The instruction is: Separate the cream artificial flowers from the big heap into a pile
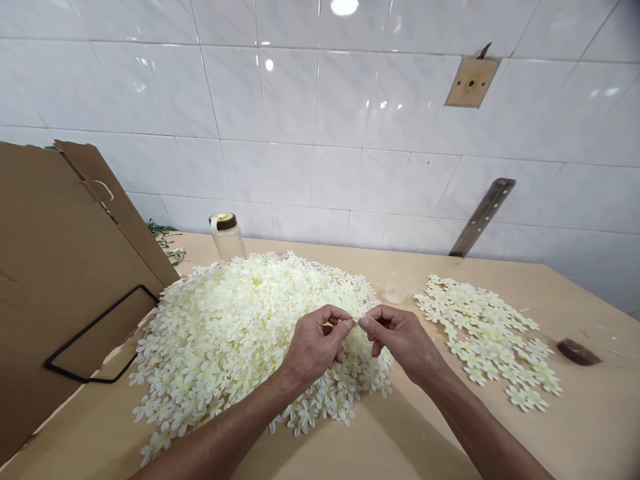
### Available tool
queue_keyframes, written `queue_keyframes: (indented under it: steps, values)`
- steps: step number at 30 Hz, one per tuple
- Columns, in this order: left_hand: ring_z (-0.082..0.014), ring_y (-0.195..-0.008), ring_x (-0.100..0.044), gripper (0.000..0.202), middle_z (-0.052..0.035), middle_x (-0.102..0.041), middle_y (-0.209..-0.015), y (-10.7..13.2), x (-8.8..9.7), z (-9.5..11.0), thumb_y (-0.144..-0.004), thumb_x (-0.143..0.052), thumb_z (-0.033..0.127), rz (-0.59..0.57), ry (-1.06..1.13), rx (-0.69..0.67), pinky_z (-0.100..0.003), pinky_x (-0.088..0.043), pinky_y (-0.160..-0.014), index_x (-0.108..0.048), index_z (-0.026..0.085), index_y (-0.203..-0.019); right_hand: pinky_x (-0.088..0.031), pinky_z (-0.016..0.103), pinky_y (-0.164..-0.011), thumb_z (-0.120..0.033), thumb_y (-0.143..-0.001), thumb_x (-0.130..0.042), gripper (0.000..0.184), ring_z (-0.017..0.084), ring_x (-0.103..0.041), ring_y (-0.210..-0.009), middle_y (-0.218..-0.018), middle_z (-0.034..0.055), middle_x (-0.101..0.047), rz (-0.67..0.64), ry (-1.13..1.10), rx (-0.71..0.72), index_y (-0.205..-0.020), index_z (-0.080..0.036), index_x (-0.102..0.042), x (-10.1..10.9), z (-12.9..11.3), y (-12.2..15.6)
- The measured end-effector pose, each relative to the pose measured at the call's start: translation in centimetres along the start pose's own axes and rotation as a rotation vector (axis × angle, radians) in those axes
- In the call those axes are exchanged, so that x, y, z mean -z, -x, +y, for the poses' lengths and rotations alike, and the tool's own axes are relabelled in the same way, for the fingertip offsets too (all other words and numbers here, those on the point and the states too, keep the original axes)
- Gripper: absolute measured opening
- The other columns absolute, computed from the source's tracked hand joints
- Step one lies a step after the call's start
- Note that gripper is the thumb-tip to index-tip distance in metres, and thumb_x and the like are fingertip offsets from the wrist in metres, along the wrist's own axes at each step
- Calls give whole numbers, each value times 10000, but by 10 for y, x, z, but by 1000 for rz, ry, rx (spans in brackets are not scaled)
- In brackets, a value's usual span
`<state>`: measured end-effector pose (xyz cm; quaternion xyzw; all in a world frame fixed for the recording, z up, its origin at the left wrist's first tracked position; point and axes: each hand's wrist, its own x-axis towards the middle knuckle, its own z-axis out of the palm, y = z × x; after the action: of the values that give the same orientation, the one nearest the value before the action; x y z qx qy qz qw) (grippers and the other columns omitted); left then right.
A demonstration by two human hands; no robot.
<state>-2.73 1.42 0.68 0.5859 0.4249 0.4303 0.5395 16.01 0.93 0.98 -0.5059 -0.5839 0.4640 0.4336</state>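
Observation:
My left hand (pixel 320 339) and my right hand (pixel 397 335) meet fingertip to fingertip over the right edge of a big heap of artificial flowers (pixel 240 307), white with pale yellow centres. Both hands are closed in a pinch, thumb against forefinger. Whatever lies between the fingertips is tiny and pale, too small to make out. To the right of my right hand, a thinner spread of similar cream flowers (pixel 493 327) lies on the table.
A cardboard box (pixel 65 287) stands at left, with a black wire frame (pixel 95 333) against it. Behind the heap is a clear bottle (pixel 229 240) with a brown lid. A clear plastic piece (pixel 399 288) and a brown object (pixel 579 352) lie rightward. A tiled wall (pixel 335 173) bounds the back.

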Motion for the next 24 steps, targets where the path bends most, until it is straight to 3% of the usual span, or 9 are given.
queue_keyframes:
  steps: [3, 7, 13, 18, 22, 24]
  values:
    - [-119, -406, -526, 334, 49, -547, -514, -4, 1, 0, -807, -699, 439, 43, 101, 26, -206, -415, -363, -637, 165, -988, -461, 258, -501, -549, -823, -703, 401, 118, -552, -467, -566, -39, -524, 28, -31, -8, -698, -181, -607, 1, 2, -1]
    - [-127, -480, -565, 303, 6, -603, -545, -7, 4, 3, -824, -700, 419, 49, 181, 32, -232, -485, -469, -641, 142, -930, -469, 252, -464, -596, -827, -671, 482, 104, -494, -460, -570, -36, -485, 49, -126, -13, -615, -188, -526, 1, 0, -2]
    - [-133, -561, -598, 288, -30, -643, -636, -8, 9, 4, -853, -677, 422, 25, 309, 106, -255, -509, -551, -626, 140, -873, -482, 261, -459, -635, -817, -655, 526, 120, -495, -488, -559, -6, -500, 79, -127, -59, -576, -176, -566, 0, -2, -3]
    - [-131, -525, -579, 298, -11, -611, -590, -7, 8, 1, -827, -696, 433, -21, 277, 139, -235, -472, -481, -630, 145, -860, -482, 282, -480, -656, -814, -639, 548, 128, -520, -466, -560, 2, -530, 103, -105, -76, -563, -173, -580, 0, 2, -3]
    - [-138, -484, -576, 303, 0, -597, -553, -5, 2, 1, -816, -695, 440, -59, 169, 112, -239, -475, -447, -647, 146, -869, -481, 294, -502, -682, -854, -558, 574, 144, -558, -458, -584, 17, -575, 107, 59, -41, -581, -178, -589, -2, 3, -3]
    - [-135, -457, -566, 297, 5, -590, -524, -4, 0, 0, -814, -692, 432, -43, 150, 100, -236, -471, -433, -646, 145, -877, -497, 314, -549, -676, -881, -517, 548, 177, -618, -530, -700, 51, -663, 138, 237, 20, -691, -186, -670, -2, 3, -5]
